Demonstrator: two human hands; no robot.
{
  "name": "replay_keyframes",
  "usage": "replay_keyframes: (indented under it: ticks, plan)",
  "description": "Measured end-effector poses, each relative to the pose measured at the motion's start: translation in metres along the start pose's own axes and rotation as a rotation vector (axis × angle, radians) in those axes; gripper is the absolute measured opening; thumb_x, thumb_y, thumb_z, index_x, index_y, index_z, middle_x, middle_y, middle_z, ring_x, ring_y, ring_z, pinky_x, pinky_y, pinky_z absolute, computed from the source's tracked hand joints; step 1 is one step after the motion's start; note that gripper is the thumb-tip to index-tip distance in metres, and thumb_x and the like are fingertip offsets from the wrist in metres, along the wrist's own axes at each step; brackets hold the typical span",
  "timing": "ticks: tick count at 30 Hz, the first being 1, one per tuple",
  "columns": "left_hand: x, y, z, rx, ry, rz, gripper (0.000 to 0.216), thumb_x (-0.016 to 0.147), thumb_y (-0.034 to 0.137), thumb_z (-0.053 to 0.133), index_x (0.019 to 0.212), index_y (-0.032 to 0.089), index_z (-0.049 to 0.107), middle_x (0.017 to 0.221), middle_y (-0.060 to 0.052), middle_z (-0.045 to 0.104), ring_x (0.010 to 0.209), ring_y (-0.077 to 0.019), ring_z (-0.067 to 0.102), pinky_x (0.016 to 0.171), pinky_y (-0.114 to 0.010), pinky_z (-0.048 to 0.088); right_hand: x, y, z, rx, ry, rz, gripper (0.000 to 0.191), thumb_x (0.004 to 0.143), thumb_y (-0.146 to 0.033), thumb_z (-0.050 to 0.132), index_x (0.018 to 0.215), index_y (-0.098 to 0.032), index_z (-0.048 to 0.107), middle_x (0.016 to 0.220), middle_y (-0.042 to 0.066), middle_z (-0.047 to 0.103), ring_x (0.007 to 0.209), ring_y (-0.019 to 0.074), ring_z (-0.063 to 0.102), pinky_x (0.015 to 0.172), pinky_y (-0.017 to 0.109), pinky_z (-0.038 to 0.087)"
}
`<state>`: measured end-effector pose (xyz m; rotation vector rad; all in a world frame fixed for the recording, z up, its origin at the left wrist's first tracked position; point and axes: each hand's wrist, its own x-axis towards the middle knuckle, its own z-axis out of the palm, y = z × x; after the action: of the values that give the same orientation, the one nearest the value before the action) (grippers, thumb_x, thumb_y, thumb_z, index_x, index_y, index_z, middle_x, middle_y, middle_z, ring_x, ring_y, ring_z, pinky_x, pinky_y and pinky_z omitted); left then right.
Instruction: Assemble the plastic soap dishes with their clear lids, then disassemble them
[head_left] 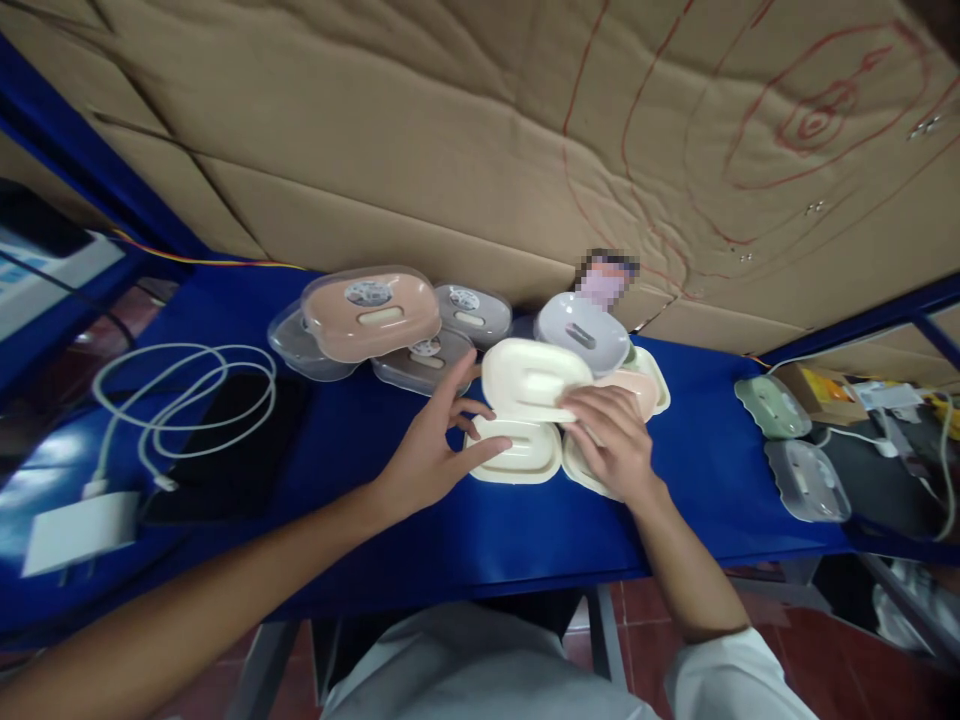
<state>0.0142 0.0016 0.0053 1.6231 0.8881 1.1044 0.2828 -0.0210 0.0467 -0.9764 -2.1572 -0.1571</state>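
Observation:
My right hand (611, 435) pinches the right end of a cream soap dish part (536, 378), tilted above the table. On its left side my left hand (442, 440) is open, fingers spread, thumb over a second cream soap dish part (517, 455) lying below; whether it touches either one I cannot tell. Under my right hand another cream piece (581, 468) is partly hidden. Just behind are a pale grey oval dish (583, 335) and a peach piece (634, 390).
Lidded soap boxes, one peach (375, 325) and several grey (472, 318), stand at the back left. A white cable (180, 400) and charger (82, 530) lie left. Right are a green box (772, 407) and a clear box (808, 482). Cardboard (420, 150) walls the back.

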Motion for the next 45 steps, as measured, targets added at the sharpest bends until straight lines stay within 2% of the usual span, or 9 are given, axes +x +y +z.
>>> replay_keyframes:
  ticks: [8, 14, 21, 26, 29, 32, 37, 42, 45]
  plan:
    - [-0.009, 0.001, 0.003, 0.747, -0.198, 0.529, 0.064, 0.100, 0.020, 0.066, 0.160, 0.028, 0.043, 0.161, -0.019, 0.048, 0.142, -0.0359, 0.055, 0.113, -0.053, 0.051, -0.009, 0.042, -0.023, -0.316, 0.189, 0.323, 0.029, 0.105, -0.032, 0.063, 0.132, -0.029, 0.072, 0.125, 0.007, 0.077, 0.121, 0.0281, 0.071, 0.108, 0.049, 0.054]
    - [-0.011, 0.007, 0.006, 0.890, -0.350, 0.583, 0.046, 0.103, 0.023, 0.061, 0.150, 0.022, 0.056, 0.156, -0.020, 0.053, 0.131, -0.0366, 0.060, 0.107, -0.052, 0.051, -0.020, 0.079, -0.033, -0.368, 0.205, 0.500, 0.033, 0.104, -0.046, 0.061, 0.122, -0.024, 0.076, 0.123, 0.012, 0.075, 0.119, 0.0293, 0.069, 0.108, 0.053, 0.055]
    - [-0.010, 0.007, 0.005, 0.872, -0.396, 0.607, 0.040, 0.103, 0.020, 0.058, 0.143, 0.020, 0.062, 0.155, -0.020, 0.054, 0.131, -0.0366, 0.059, 0.107, -0.052, 0.050, -0.039, 0.117, -0.061, -0.324, 0.062, 0.563, 0.047, 0.107, -0.050, 0.051, 0.142, -0.022, 0.065, 0.146, 0.016, 0.063, 0.143, 0.0310, 0.055, 0.120, 0.059, 0.044]
    - [-0.009, 0.010, 0.004, 0.861, -0.428, 0.595, 0.035, 0.102, 0.018, 0.059, 0.137, 0.020, 0.067, 0.154, -0.018, 0.057, 0.130, -0.0350, 0.060, 0.107, -0.051, 0.050, -0.119, 0.145, -0.135, -0.651, 0.248, 0.737, 0.058, 0.094, -0.061, 0.065, 0.133, -0.018, 0.072, 0.149, 0.032, 0.057, 0.143, 0.0493, 0.052, 0.115, 0.072, 0.037]
    - [-0.010, 0.011, 0.003, 0.837, -0.447, 0.587, 0.032, 0.102, 0.017, 0.060, 0.132, 0.020, 0.069, 0.153, -0.017, 0.057, 0.130, -0.0346, 0.061, 0.108, -0.051, 0.050, -0.192, 0.145, -0.178, -0.935, 0.411, 0.986, 0.068, 0.079, -0.071, 0.078, 0.131, -0.027, 0.072, 0.157, 0.034, 0.048, 0.150, 0.0610, 0.037, 0.110, 0.087, 0.018]
    - [-0.011, 0.011, 0.004, 0.806, -0.458, 0.571, 0.031, 0.101, 0.015, 0.061, 0.129, 0.021, 0.071, 0.152, -0.016, 0.058, 0.131, -0.0337, 0.061, 0.111, -0.052, 0.049, -0.246, 0.138, -0.201, -0.839, 0.375, 1.185, 0.086, 0.057, -0.081, 0.087, 0.126, -0.033, 0.070, 0.148, 0.032, 0.054, 0.144, 0.0678, 0.037, 0.102, 0.093, 0.011]
    - [-0.012, 0.011, 0.008, 0.784, -0.458, 0.553, 0.032, 0.099, 0.015, 0.063, 0.129, 0.022, 0.072, 0.149, -0.016, 0.061, 0.132, -0.0341, 0.061, 0.112, -0.053, 0.050, -0.267, 0.134, -0.198, -0.730, 0.328, 1.001, 0.076, 0.065, -0.089, 0.076, 0.110, -0.028, 0.073, 0.109, 0.022, 0.060, 0.128, 0.0578, 0.055, 0.105, 0.079, 0.037]
    - [-0.013, 0.015, 0.009, 0.756, -0.443, 0.582, 0.030, 0.101, 0.014, 0.060, 0.127, 0.021, 0.073, 0.147, -0.016, 0.063, 0.131, -0.0334, 0.063, 0.111, -0.053, 0.052, -0.246, 0.128, -0.170, -0.708, 0.385, 0.910, 0.075, 0.066, -0.083, 0.082, 0.113, -0.025, 0.077, 0.105, 0.019, 0.056, 0.119, 0.0504, 0.058, 0.099, 0.067, 0.051]
    - [-0.016, 0.017, 0.008, 0.574, -0.412, 0.469, 0.039, 0.101, 0.018, 0.063, 0.140, 0.026, 0.066, 0.150, -0.014, 0.061, 0.138, -0.0321, 0.060, 0.116, -0.052, 0.051, -0.208, 0.099, -0.145, -0.642, 0.488, 0.869, 0.072, 0.072, -0.077, 0.083, 0.121, -0.025, 0.076, 0.112, 0.017, 0.061, 0.117, 0.0449, 0.059, 0.102, 0.066, 0.051]
